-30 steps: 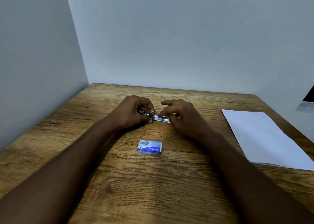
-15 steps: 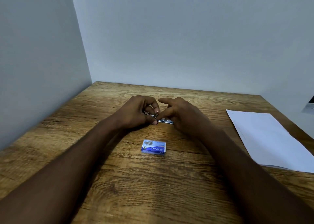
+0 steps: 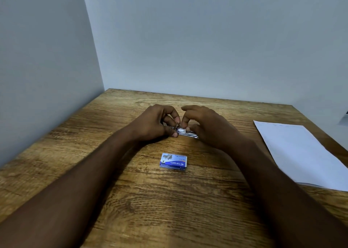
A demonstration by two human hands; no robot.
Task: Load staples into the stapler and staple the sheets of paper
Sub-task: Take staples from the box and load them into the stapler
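Note:
A small silver stapler (image 3: 185, 133) lies on the wooden table (image 3: 169, 200), mostly hidden under my fingers. My left hand (image 3: 156, 123) grips its left end between thumb and fingers. My right hand (image 3: 205, 124) holds the right part, thumb and forefinger pinching something small and pale on top of the stapler; I cannot tell whether it is a staple strip. A blue and white staple box (image 3: 173, 161) lies closed on the table nearer to me. White sheets of paper (image 3: 299, 153) rest flat at the right side.
Grey walls stand close behind and to the left of the table. A dark object with a pale base (image 3: 345, 119) shows at the right edge beyond the paper.
My hands have drawn closer together over the stapler and the right fingers now pinch down on its top. The view has tilted slightly; box and paper have stayed in place.

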